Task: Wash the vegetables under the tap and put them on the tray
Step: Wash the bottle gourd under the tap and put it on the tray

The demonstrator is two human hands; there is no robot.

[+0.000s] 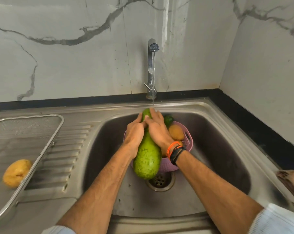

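Both hands, left hand (134, 132) and right hand (157, 130), fingers wrapped round gourd (147, 157) under running tap (151, 65); steel sink (227, 149), marble wall (75, 65), mesh tray (24, 132) left.

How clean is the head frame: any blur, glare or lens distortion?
Head view: wide-angle bowing bends the sink rim and counter edge; the tray and potato at left are smeared by motion blur; gourd, left hand and right hand are fairly sharp; light is soft, with mild sheen on the tap.
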